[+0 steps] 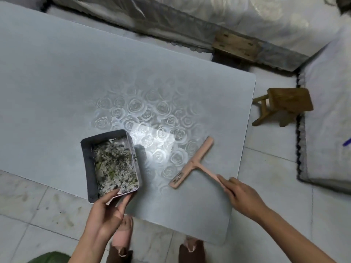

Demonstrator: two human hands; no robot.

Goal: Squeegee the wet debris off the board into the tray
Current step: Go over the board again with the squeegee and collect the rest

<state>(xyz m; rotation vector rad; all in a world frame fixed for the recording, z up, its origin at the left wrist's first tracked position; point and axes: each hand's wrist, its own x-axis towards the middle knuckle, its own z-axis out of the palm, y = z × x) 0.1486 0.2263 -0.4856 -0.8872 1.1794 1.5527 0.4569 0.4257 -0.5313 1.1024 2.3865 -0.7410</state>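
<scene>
pink plastic t-shaped squeegee (193,162) clamped in right hand (243,196), blade diagonal on grey rose-embossed board (57,92); grey rectangular debris-filled tray (89,168), gripped by left hand (106,211), lies left of blade.

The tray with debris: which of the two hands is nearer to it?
Left. The left hand grips the near edge of the tray. The right hand is apart from it, to its right, holding the squeegee by the handle.

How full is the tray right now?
Partly full: wet speckled debris covers the floor of the tray, its dark inner wall bare above it. The left hand grips its near edge.
</scene>
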